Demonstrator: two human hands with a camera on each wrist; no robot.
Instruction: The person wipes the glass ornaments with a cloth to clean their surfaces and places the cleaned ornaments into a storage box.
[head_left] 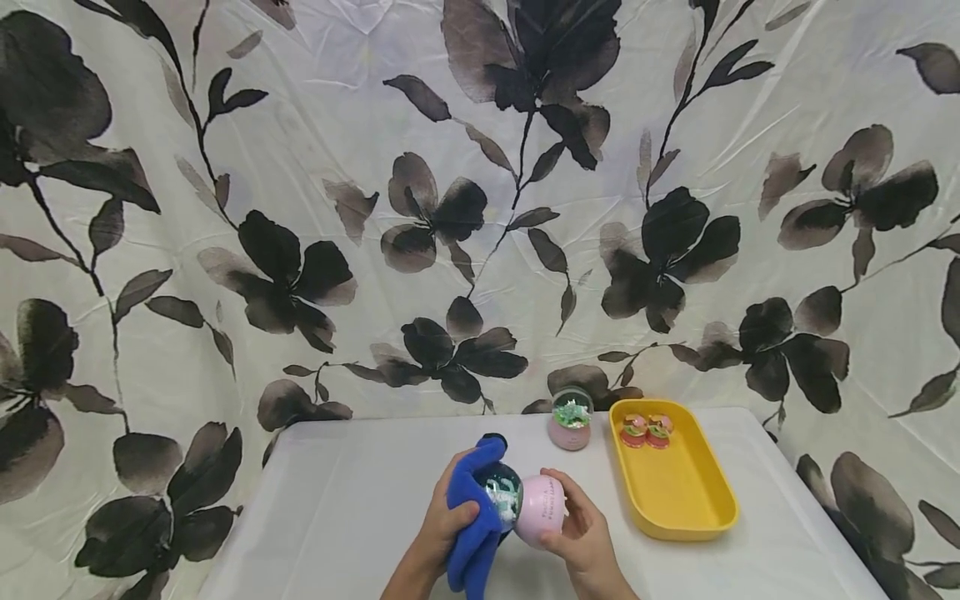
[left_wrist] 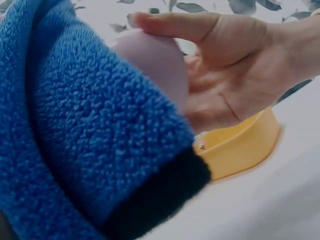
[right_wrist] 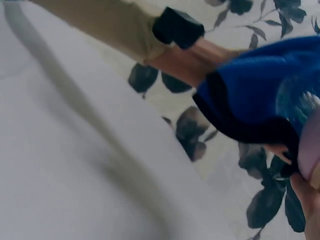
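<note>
My left hand [head_left: 437, 523] holds a blue cloth [head_left: 474, 546] with dark edging, folded round the clear dome of a snow globe [head_left: 542, 510]. Green and white glitter shows inside the dome. The globe is tilted on its side above the table, its pink base towards the right. My right hand [head_left: 587, 537] grips that base with thumb and fingers. In the left wrist view, the fluffy cloth [left_wrist: 110, 110] covers much of the globe, and the right hand [left_wrist: 240, 75] is round the pink base [left_wrist: 157, 62]. The right wrist view shows the cloth [right_wrist: 245, 100] against the dome.
A second snow globe [head_left: 570, 432] with a pink base stands upright near the table's back edge. To its right lies a yellow tray [head_left: 678, 508] holding two small red-and-pink ornaments [head_left: 647, 431] at its far end. White covering [head_left: 337, 500] lies over the table; a floral curtain hangs behind.
</note>
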